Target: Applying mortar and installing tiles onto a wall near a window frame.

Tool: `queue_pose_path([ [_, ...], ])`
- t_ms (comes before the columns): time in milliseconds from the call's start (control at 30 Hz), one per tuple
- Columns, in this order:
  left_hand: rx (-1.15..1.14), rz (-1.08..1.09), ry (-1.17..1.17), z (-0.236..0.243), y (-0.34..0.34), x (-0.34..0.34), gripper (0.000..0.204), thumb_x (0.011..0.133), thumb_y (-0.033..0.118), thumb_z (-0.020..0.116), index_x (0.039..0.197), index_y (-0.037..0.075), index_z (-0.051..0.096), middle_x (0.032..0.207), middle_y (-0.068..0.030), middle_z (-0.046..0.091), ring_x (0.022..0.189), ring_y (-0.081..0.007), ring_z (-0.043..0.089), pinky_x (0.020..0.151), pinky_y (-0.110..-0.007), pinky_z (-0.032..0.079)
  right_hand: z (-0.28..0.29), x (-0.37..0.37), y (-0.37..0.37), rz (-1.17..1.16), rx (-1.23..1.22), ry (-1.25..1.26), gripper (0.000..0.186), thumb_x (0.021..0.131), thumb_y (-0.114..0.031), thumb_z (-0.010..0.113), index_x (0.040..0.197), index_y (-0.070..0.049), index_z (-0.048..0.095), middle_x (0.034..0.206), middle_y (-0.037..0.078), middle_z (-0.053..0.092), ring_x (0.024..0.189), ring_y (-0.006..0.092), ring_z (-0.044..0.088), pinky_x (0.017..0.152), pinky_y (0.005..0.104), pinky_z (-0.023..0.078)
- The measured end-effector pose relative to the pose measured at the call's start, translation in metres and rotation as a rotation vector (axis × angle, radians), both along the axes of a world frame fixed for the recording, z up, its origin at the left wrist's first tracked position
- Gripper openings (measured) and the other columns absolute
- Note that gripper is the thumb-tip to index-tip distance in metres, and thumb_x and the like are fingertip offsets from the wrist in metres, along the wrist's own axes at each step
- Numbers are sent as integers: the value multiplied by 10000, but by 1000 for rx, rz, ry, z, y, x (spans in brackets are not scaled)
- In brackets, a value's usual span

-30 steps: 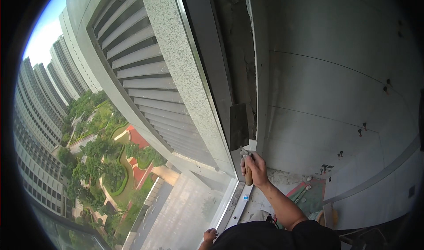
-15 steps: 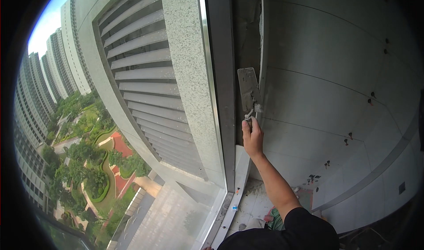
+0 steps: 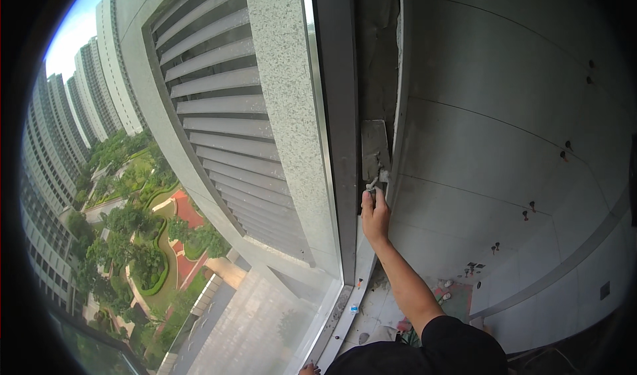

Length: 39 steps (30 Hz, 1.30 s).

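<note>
My right hand (image 3: pixel 375 219) is closed around the handle of a trowel (image 3: pixel 375 141). The trowel's flat, rectangular grey blade is smeared with mortar and points up along the strip of rough wall (image 3: pixel 379 63). This strip runs between the dark window frame (image 3: pixel 337 110) and the tiled wall. A pale lump of mortar (image 3: pixel 383 175) clings near the handle end of the blade. Only a little of my left hand (image 3: pixel 309 370) shows at the lower edge, beside the window sill; its grip is hidden.
Large grey tiles cover the wall (image 3: pixel 478 149) on the right, with small dark and red spacer clips (image 3: pixel 568 145) at the joints. A glass pane (image 3: pixel 285 322) on the left shows louvres and a garden far below. A small blue-and-white item (image 3: pixel 354 309) lies on the sill.
My right hand and the trowel have moved down along the strip, toward me. The view has shifted slightly, and part of my left hand now shows more at the lower edge.
</note>
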<state>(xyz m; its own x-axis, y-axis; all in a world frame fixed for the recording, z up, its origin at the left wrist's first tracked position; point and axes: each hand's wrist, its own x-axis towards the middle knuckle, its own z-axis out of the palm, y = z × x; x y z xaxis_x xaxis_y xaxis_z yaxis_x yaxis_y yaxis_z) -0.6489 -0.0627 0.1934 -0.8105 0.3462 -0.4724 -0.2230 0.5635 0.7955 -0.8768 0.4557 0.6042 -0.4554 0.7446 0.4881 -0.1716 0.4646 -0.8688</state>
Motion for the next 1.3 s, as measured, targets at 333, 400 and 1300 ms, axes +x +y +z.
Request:
queue_pose_path([
  [333,90,63,-506,-7,10,-35,440,1134,307,654,1333,-74,748,1035,-126,825,906,-194,753,836,-349,594,-182,197,-103,216,-93,-281,378,1121,-407,726,1168,-48,617,778,168,688,731,404,709,684,493,531],
  [400,-73,-109,-412,-9,1,-44,437,1137,307,655,1361,-60,732,1078,-138,819,930,-216,761,828,-356,598,-215,250,-114,278,-146,-548,424,1112,-468,715,1148,-52,641,811,192,717,777,428,731,695,535,536],
  [1300,-109,-1094,-203,-13,243,132,351,1056,239,756,1221,-67,806,1031,-128,860,843,-176,796,702,-315,602,-505,867,-625,-1503,-1885,-173,513,1026,-543,726,1006,-31,730,694,120,666,579,311,681,545,530,563],
])
